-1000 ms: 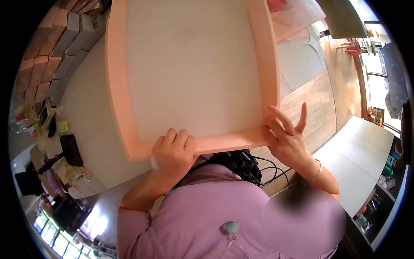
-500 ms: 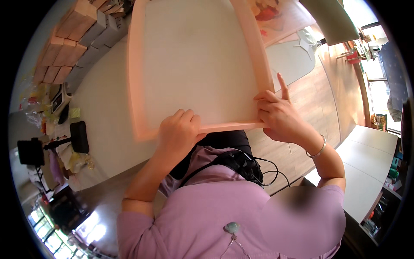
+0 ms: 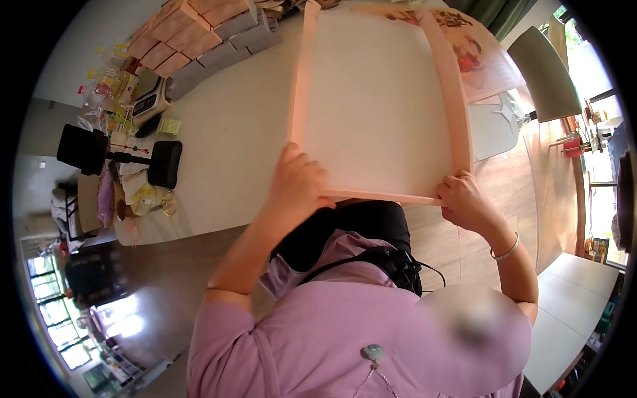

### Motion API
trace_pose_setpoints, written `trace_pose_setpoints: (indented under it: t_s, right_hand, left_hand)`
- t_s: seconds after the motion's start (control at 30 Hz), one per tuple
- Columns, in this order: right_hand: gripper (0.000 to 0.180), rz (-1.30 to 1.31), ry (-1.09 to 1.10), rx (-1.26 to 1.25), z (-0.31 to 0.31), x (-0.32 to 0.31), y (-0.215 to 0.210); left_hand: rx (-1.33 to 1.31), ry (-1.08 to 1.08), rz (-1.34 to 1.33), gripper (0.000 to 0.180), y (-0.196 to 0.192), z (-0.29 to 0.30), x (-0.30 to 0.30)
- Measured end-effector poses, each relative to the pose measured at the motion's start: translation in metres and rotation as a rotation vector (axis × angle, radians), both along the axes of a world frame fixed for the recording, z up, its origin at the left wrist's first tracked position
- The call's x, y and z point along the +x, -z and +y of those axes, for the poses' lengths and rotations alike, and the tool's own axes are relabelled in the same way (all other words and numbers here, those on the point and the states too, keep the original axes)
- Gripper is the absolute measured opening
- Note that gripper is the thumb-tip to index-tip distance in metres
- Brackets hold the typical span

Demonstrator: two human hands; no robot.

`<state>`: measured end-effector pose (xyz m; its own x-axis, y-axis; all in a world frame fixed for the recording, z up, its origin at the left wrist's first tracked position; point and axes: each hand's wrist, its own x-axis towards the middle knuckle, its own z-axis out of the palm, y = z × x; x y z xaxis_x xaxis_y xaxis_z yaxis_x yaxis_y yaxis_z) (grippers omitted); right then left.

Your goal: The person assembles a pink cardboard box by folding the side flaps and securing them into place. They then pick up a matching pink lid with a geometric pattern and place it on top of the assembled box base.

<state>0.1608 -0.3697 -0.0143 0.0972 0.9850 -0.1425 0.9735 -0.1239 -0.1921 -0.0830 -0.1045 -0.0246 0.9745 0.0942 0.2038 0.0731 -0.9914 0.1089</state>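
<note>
Shallow pink-walled box [image 3: 379, 109] at person's 12 o'clock, partly over table [image 3: 222, 146]. Left hand [image 3: 296, 180] clamped on its 7 o'clock corner, right hand [image 3: 466, 201] on its 5 o'clock. Step: seemingly two-handed handling; next move likely calls for even grip

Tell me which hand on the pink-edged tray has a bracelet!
The right hand: a silvery bangle circles its wrist. The left hand, also holding the tray, has none.

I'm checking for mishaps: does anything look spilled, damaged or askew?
Nothing clearly stands out. The pink box, gripped by the left hand and right hand, shows no visible breakage, and no spill shows on the table.
</note>
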Motion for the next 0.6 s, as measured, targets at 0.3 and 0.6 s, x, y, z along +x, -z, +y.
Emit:
trace_pose_setpoints:
  t_s: [0.3,0.6]
  right_hand:
    - [0.016,-0.047,-0.088,0.047,0.003,-0.014,0.004]
    - [0.015,-0.059,0.074,0.135,0.019,-0.041,0.006]
  left_hand:
    - [0.039,0.135,0.035,0.038,0.002,0.029,-0.018]
    - [-0.123,0.09,-0.069,0.042,0.013,-0.009,0.0]
